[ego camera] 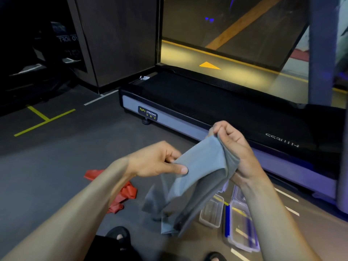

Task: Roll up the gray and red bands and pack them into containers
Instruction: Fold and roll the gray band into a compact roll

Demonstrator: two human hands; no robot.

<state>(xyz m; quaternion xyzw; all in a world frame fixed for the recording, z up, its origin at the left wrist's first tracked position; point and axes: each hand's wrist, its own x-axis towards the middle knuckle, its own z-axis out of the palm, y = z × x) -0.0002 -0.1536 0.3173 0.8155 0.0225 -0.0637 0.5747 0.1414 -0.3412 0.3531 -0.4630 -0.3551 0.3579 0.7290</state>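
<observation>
Head view looks down on two bare forearms over a dark gym floor (56, 166). Both hands hold the gray band (195, 178) up in the air: the left hand (158, 161) pinches its lower edge between thumb and curled fingers, and the right hand (233, 147) has its fingers clenched on the bunched upper end. The band's loose folds hang down between the arms toward the floor. The red band (124, 193) lies crumpled on the floor, partly hidden behind the left forearm. Two clear plastic containers sit on the floor under the right forearm: a small one (211, 211) and, just beside it, a larger one with blue clips (240, 228). A treadmill (188, 102) stands beyond the hands.
</observation>
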